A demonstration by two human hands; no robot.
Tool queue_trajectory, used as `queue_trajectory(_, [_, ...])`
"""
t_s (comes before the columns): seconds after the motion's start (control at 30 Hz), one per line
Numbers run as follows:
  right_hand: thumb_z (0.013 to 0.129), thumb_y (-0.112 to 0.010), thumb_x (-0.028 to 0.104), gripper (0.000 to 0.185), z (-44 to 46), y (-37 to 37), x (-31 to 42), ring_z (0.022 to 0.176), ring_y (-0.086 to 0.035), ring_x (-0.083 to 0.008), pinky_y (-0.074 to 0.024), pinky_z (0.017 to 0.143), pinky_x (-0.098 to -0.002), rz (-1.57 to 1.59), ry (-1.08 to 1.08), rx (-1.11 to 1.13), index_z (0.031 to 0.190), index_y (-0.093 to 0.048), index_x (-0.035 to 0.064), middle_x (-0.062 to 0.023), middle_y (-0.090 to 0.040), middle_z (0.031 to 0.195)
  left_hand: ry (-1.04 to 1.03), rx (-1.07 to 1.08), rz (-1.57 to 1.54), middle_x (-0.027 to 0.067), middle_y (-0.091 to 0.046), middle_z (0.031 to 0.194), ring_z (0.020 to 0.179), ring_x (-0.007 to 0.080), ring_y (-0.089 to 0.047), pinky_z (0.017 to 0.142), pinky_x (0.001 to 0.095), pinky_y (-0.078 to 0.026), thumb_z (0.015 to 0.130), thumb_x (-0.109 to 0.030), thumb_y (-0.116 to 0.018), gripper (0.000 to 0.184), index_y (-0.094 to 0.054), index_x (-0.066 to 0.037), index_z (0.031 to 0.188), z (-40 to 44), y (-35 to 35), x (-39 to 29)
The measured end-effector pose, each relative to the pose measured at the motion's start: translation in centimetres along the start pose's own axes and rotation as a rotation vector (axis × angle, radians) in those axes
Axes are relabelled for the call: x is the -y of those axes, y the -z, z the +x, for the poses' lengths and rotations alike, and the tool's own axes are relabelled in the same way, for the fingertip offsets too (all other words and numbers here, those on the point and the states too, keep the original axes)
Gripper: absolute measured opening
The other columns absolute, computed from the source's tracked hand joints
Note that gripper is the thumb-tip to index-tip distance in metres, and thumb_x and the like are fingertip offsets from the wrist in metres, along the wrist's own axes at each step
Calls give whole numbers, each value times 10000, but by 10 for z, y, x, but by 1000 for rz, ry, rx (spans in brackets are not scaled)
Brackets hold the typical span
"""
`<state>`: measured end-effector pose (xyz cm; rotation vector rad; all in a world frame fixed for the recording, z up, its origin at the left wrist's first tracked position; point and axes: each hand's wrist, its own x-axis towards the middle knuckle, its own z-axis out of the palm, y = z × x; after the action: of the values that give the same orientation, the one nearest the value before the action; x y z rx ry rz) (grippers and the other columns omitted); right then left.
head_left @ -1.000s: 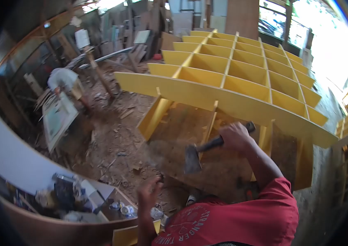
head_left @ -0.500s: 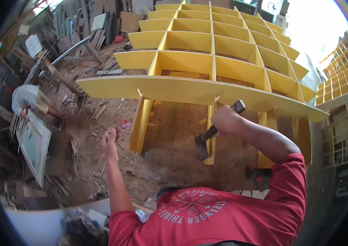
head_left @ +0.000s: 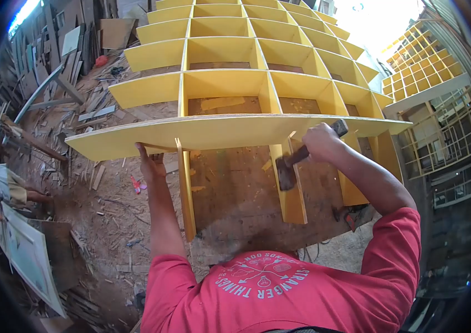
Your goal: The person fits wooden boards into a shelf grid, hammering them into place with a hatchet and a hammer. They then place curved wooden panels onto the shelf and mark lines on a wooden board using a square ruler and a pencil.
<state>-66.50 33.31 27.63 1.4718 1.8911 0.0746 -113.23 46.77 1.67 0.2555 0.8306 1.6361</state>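
My right hand [head_left: 322,143] is closed on the handle of a hammer [head_left: 287,173], whose dark head hangs beside an upright yellow divider [head_left: 294,194]. A long yellow panel [head_left: 224,131] runs across the front of the yellow lattice frame [head_left: 221,84]. At the panel's left part, my left hand [head_left: 151,162] reaches up to its lower edge, its thumb against the panel and its other fingers partly hidden under it. Just right of that hand stands another divider [head_left: 186,194].
At the far left a co-worker [head_left: 3,186] bends over a white-framed panel [head_left: 30,252]. Wood scraps lie on the floor [head_left: 113,222]. Boards [head_left: 72,41] lean at the back left. More yellow lattice [head_left: 421,69] stands at the right. A red-handled tool [head_left: 350,221] lies low at the right.
My left hand has risen to the long panel. The hammer stays in my right hand, its head now close to the middle divider. The view has shifted to the right.
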Motion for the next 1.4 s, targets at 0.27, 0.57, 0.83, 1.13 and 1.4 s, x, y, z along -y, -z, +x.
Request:
queue_trajectory(0.27, [761,-835,297,210,33,-13,-8,858,-792,-293,-614,789,-428,-65,-100,-49,845,-827,105,-124,-799,878,-17,-17,-92,208,-374,1666,1541,366,-408,1259,535,-411,964,-597,-761,953,-368,-88,1667,-7,-7,-4])
queue_trajectory(0.57, [802,-819,263,153,45,10,-16,851,-794,-252,-614,738,-402,-128,-78,-42,879,-839,132,-77,-810,894,-5,-15,-103,190,-309,1697,1580,387,-323,1281,600,-364,937,-634,-768,1062,-282,-58,1686,16,-17,-6])
queue_trajectory(0.83, [761,-812,257,166,54,-4,-31,827,-789,-293,-619,758,-429,-49,-106,-119,800,-810,96,-130,-784,837,-16,31,-48,194,-242,1722,1591,405,-278,1266,625,-379,918,-640,-785,1106,-254,-54,1691,16,-23,-8])
queue_trajectory(1.13, [719,-812,216,139,51,8,-35,805,-780,-287,-607,740,-409,-34,-21,-110,783,-803,93,-120,-774,792,-28,32,-47,200,-269,1712,1576,401,-303,1251,635,-391,922,-653,-772,1062,-300,-86,1686,27,-30,-8])
queue_trajectory(1.4, [757,-837,240,141,45,7,-24,862,-791,-232,-603,757,-385,-13,-18,-15,855,-820,140,-69,-800,883,-33,16,-72,194,-287,1702,1559,392,-337,1252,636,-391,920,-622,-794,1056,-310,-64,1676,37,-33,-7])
